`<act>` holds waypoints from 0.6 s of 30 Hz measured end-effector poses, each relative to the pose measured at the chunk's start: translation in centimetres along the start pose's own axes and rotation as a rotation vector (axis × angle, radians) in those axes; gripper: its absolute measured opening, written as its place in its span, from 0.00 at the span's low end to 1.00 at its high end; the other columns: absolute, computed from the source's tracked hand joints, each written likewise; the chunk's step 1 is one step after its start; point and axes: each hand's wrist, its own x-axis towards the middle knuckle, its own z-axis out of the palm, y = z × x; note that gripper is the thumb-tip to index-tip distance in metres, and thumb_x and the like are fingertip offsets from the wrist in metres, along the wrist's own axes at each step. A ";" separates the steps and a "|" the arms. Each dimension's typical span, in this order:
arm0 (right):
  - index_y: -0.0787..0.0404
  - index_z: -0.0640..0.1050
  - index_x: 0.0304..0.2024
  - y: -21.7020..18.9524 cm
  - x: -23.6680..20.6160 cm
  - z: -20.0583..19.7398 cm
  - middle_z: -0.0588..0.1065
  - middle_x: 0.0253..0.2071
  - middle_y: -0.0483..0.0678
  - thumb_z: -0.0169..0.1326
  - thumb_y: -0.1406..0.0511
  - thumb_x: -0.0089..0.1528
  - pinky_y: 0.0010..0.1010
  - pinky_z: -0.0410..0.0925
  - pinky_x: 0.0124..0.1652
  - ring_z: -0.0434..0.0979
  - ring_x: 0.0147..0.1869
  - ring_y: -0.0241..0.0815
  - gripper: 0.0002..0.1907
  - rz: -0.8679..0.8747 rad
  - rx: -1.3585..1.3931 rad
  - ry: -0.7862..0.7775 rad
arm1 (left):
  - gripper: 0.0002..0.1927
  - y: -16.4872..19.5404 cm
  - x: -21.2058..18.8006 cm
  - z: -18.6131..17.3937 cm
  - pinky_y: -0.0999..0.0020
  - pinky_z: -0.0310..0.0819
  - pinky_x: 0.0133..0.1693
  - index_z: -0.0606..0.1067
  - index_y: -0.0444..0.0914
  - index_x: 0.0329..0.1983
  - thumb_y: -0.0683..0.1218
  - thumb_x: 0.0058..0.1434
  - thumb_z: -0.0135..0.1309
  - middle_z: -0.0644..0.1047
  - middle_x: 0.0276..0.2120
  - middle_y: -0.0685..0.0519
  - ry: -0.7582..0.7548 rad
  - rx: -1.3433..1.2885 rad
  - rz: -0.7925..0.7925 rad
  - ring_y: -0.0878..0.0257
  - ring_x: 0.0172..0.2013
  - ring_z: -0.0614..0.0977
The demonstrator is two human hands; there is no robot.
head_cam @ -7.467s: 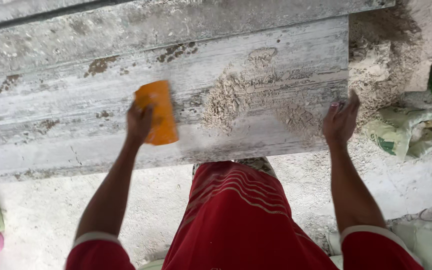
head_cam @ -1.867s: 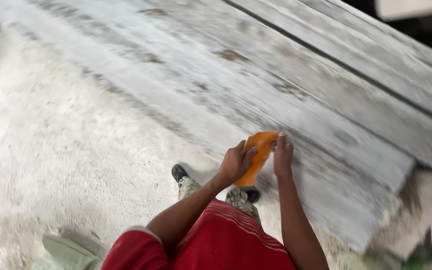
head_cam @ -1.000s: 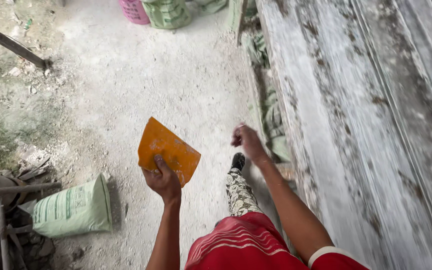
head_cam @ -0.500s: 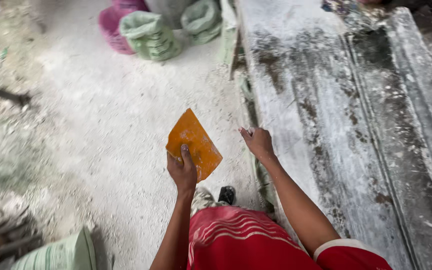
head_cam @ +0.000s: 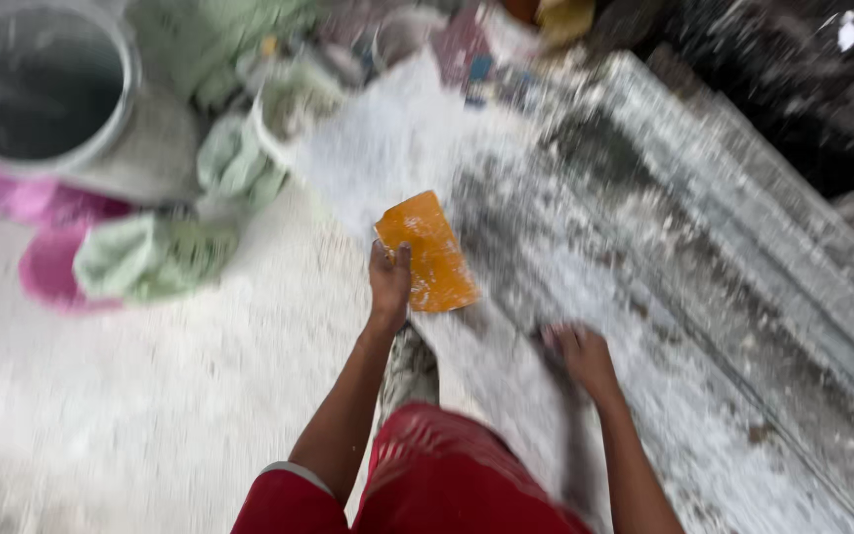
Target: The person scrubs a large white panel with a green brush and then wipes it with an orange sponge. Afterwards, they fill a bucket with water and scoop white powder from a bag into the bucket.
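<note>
We see one flat orange scraper (head_cam: 427, 252), a thin sheet with rounded corners, smeared with pale dust. It sits tilted in the air, broad face toward us, its near edge pinched at the lower left, above the white powdery ground beside the grey slab.

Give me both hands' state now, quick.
Left hand: closed on the orange flat scraper.
Right hand: holds nothing, resting on the dusty grey slab; fingers blurred.

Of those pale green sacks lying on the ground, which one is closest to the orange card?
The green sack just upper left of the orange card in the left hand. The other green sack lies farther left, on the pink tub.
</note>
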 end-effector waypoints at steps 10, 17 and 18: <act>0.65 0.83 0.40 -1.1 3.0 3.3 0.82 0.34 0.44 0.54 0.58 0.66 0.26 0.70 0.42 0.77 0.39 0.32 0.16 0.204 0.305 0.179 | 0.29 2.2 32.2 6.7 0.60 0.73 0.53 0.64 0.29 0.66 0.42 0.63 0.54 0.78 0.53 0.39 0.172 0.383 0.046 0.49 0.52 0.81; 0.64 0.83 0.43 -1.6 4.1 5.5 0.82 0.34 0.44 0.53 0.57 0.68 0.26 0.69 0.41 0.76 0.38 0.31 0.17 0.334 0.273 0.260 | 0.28 1.8 35.1 13.2 0.57 0.74 0.53 0.69 0.30 0.63 0.49 0.64 0.58 0.78 0.53 0.37 0.141 0.609 0.013 0.44 0.52 0.81; 0.64 0.84 0.43 -1.9 4.3 5.6 0.82 0.34 0.45 0.53 0.56 0.68 0.27 0.70 0.41 0.76 0.38 0.32 0.18 0.312 0.286 0.271 | 0.28 1.9 35.4 14.2 0.55 0.73 0.52 0.70 0.30 0.62 0.51 0.64 0.58 0.78 0.52 0.37 0.146 0.675 0.017 0.42 0.51 0.80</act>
